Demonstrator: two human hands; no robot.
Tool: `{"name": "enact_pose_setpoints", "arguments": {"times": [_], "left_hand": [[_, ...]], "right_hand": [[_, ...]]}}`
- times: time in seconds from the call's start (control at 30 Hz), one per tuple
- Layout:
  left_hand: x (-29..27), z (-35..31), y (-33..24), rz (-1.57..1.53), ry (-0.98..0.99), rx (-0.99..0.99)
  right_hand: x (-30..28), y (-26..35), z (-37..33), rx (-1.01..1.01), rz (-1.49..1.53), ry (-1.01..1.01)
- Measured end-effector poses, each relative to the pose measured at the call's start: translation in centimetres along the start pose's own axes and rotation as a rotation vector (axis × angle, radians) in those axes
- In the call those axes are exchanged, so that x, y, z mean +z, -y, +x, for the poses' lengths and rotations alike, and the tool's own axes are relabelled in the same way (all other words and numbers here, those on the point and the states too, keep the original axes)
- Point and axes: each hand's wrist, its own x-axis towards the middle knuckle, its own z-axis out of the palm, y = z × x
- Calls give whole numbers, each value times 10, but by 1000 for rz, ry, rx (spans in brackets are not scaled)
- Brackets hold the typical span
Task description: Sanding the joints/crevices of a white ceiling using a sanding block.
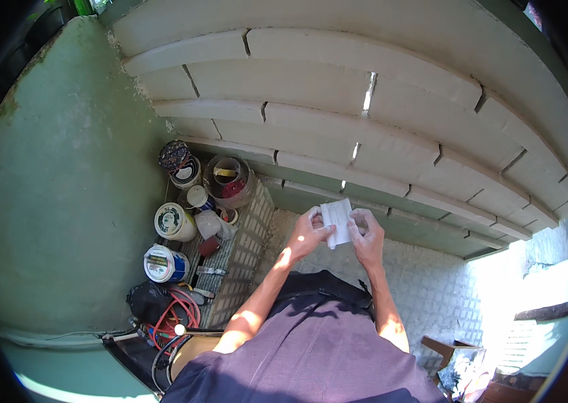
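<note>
Between my two hands is a small white sheet (338, 221), paper-like, which looks folded and creased. My left hand (311, 232) grips its left edge, with the thumb lying over the front. At the opposite edge my right hand (367, 235) is closed on the sheet, fingers bent. White dust coats the fingers of both hands. The sheet is held up in front of my body, above the pale tiled floor. Its far side and the fingertips behind it are hidden.
A slatted bench (230, 269) on the left bears several paint tubs, among them a white tub (175, 222) and a blue-and-white bucket (166, 263). Red hose (182, 314) lies coiled near a black bag (149, 300). Ahead stands a pale slatted wall (324, 127); a green wall (69, 195) rises left.
</note>
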Motion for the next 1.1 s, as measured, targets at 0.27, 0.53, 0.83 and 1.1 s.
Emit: {"name": "enact_pose_setpoints", "arguments": {"times": [0.27,0.53,0.83,1.1], "left_hand": [[11,-9,-14,255,-95,128],[-13,-18,-13,511,-5,160],[-74,8,-27,681,-47,95],[-198,34,-43,657,-193,267]], "right_hand": [[-2,-23,-2,-74,-218,-16],[18,6,-6,38,-562,104],[72,-5,11,202,-220,69],[191,27,72,-235,-363,38]]}}
